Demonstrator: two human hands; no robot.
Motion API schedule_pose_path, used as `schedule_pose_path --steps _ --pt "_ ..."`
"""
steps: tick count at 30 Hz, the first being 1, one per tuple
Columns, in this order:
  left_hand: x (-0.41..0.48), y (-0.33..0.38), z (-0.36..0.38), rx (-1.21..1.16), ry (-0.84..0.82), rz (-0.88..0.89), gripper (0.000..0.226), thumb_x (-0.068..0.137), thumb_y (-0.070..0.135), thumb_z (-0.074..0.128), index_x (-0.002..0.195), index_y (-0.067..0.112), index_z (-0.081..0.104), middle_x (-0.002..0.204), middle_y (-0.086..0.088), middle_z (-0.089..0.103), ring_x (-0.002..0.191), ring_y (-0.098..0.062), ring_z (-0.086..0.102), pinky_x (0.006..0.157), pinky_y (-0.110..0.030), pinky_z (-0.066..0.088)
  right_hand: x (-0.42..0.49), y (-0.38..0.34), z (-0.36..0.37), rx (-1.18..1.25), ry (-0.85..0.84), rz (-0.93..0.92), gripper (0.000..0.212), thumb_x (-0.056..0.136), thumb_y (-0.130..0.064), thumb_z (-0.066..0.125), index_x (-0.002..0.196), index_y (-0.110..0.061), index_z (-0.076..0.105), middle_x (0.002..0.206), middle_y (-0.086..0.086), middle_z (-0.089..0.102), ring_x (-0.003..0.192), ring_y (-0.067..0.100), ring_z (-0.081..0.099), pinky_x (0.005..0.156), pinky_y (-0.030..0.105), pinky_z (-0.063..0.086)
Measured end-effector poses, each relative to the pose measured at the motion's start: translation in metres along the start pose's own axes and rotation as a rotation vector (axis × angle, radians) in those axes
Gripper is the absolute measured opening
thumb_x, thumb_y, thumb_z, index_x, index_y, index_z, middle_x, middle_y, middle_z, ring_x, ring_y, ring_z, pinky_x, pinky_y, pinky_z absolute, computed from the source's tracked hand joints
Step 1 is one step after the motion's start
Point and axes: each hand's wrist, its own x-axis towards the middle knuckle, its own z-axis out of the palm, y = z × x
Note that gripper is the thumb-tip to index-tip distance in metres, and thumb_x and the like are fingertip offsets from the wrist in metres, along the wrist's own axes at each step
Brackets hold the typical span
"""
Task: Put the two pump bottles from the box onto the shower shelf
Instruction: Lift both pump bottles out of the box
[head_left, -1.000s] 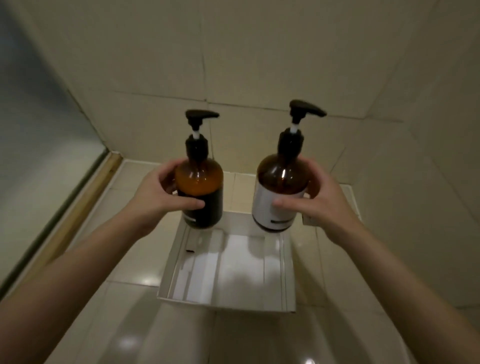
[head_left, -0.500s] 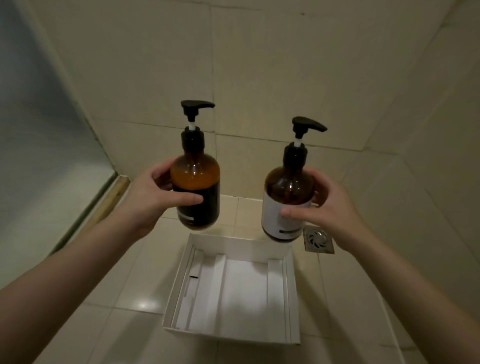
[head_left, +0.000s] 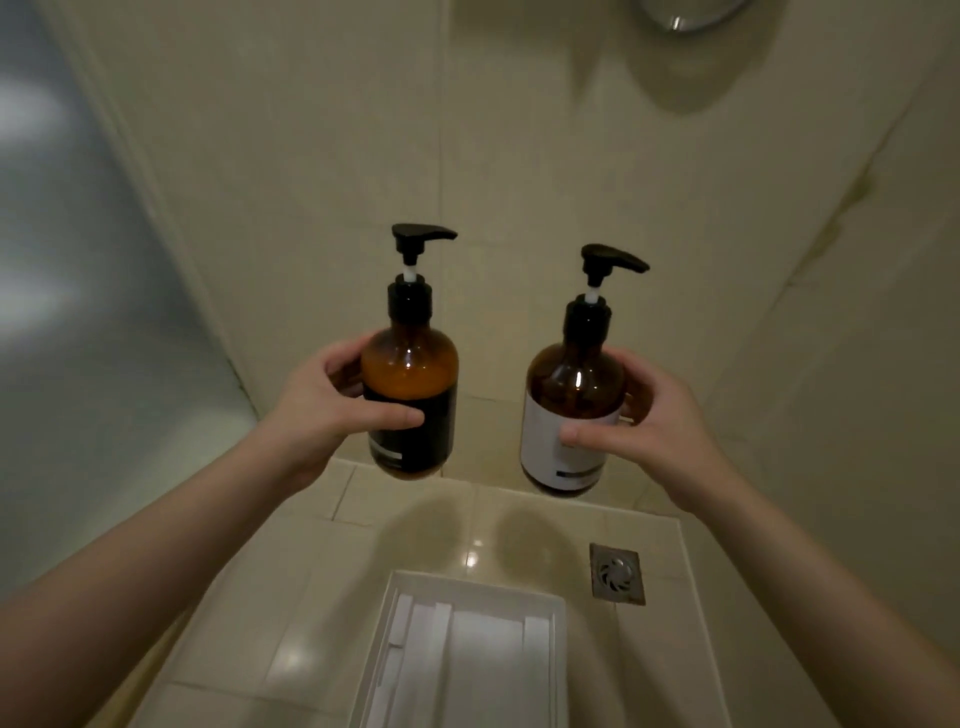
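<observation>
Pump bottles both out of the box and in the air, one per hand, carry step underway. Nearest: white open cardboard box (head_left: 470, 660) on the glossy beige tiled floor (head_left: 291, 587), nothing in it but white insert strips; square metal floor drain (head_left: 616, 573) just beside its far right corner. Above that, left hand (head_left: 332, 410) wrapped round the amber pump bottle with the black label (head_left: 409, 384), thumb across the label front, fingers behind. Right hand (head_left: 641, 421) closed the same way on the amber pump bottle with the white label (head_left: 571, 410), thumb on the label. Both roughly upright, slightly tilted, black pump heads pointing right, bottles apart from each other, well above the floor. Behind: beige tiled wall (head_left: 519, 156), frosted glass panel (head_left: 78, 312) at left, a round chrome fitting (head_left: 685, 13) at the top edge. Shower shelf not in view, probably higher up.

To do it well, my guess: keep the bottles vertical, grip on the body, not the pump neck; glass-looking, hard tile below, so don't loosen until each base sits flat on the shelf. Place one at a time, keep the bottles from knocking together.
</observation>
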Motion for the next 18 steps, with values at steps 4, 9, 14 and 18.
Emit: schedule_pose_path --steps 4,9,14,18 --pt "0.004 0.096 -0.01 -0.017 0.018 0.005 0.087 0.037 0.011 0.088 0.118 0.024 0.061 0.115 -0.002 0.067 0.112 -0.022 0.059 0.098 -0.043 0.044 0.024 -0.086 -0.036 0.009 0.008 -0.038 0.061 0.056 -0.016 0.087 0.109 -0.035 0.061 0.108 -0.012 0.069 0.104 0.004 0.063 0.091 0.031 0.05" --pt "0.001 0.231 -0.02 -0.008 0.021 0.037 0.082 0.038 0.018 0.084 0.116 0.025 0.061 0.109 0.006 0.069 0.107 -0.015 0.061 0.094 -0.036 0.046 0.048 -0.208 -0.088 0.018 0.009 -0.069 0.065 0.048 -0.021 0.088 0.107 -0.03 0.062 0.103 -0.01 0.071 0.098 0.003 0.065 0.08 0.017 0.05" --pt "-0.006 0.362 -0.032 -0.006 -0.011 0.082 0.083 0.042 0.015 0.083 0.121 0.021 0.059 0.117 -0.002 0.065 0.112 -0.022 0.058 0.097 -0.042 0.044 0.063 -0.336 -0.143 0.019 -0.009 -0.11 0.074 0.045 -0.028 0.085 0.115 -0.024 0.061 0.108 -0.007 0.07 0.102 0.006 0.065 0.083 0.019 0.051" --pt "-0.016 0.46 -0.041 0.016 -0.005 0.128 0.08 0.041 0.017 0.083 0.118 0.023 0.06 0.114 0.0 0.066 0.109 -0.019 0.06 0.091 -0.036 0.046 0.075 -0.432 -0.185 0.058 -0.025 -0.125 0.072 0.047 -0.026 0.083 0.115 -0.023 0.062 0.106 -0.007 0.072 0.101 0.006 0.066 0.085 0.022 0.054"
